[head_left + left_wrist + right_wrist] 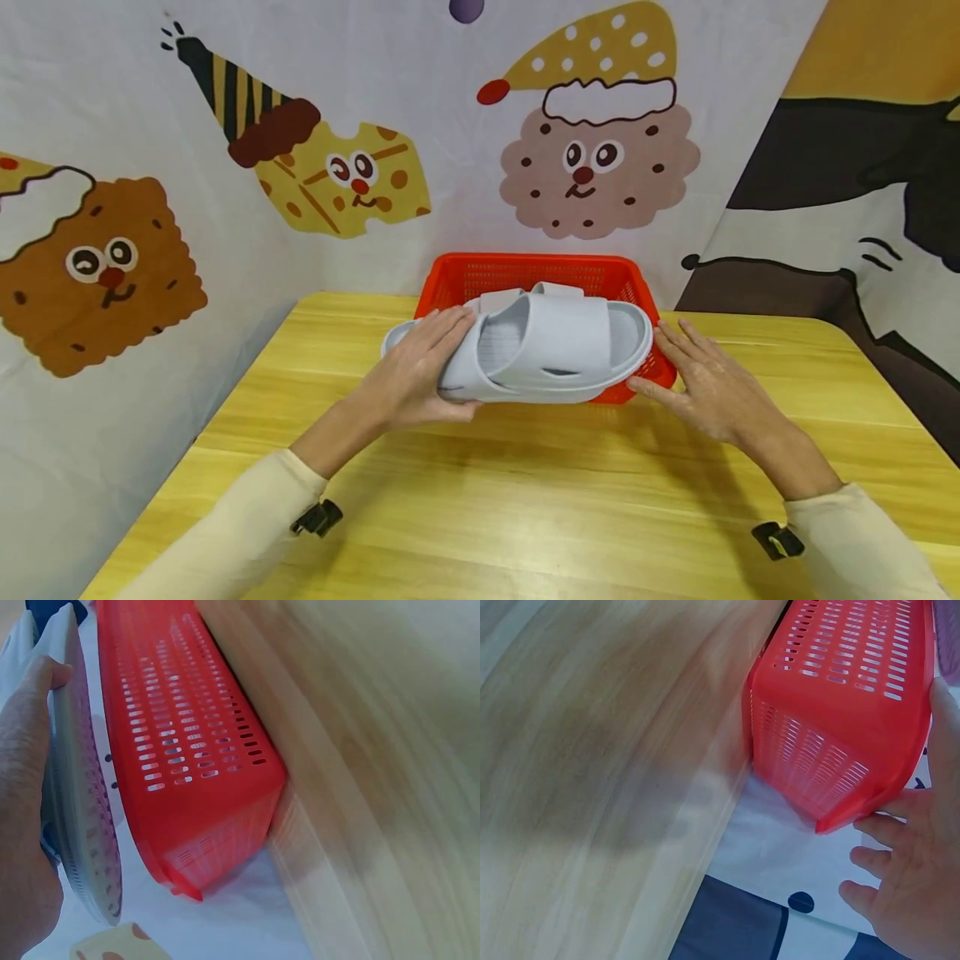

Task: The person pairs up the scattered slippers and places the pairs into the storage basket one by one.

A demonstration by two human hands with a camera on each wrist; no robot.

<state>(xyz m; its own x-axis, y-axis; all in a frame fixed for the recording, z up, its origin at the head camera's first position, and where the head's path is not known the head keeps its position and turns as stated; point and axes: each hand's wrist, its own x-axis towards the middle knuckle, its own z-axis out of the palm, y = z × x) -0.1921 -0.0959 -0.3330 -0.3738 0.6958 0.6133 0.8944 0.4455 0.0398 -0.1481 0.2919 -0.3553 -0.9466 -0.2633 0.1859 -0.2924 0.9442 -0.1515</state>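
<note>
A light grey slide sandal (566, 342) is held up in front of the red plastic basket (536, 260), its strap facing me. My left hand (416, 367) grips it near its left end, fingers over the upper edge and thumb below. Behind it shows part of a second grey slide sandal (396, 335); whether my hand grips that one too, I cannot tell. In the left wrist view the sole of the sandal (79, 787) stands beside the basket. My right hand (708, 387), fingers spread, is by the sandal's right end and the basket's right rim.
The basket has slotted walls and stands at the far edge of the wooden table (517, 492). Behind the table hangs a white cloth (465, 150) printed with cartoon food. A dark band-like wrist mount (778, 540) sits by the right sleeve.
</note>
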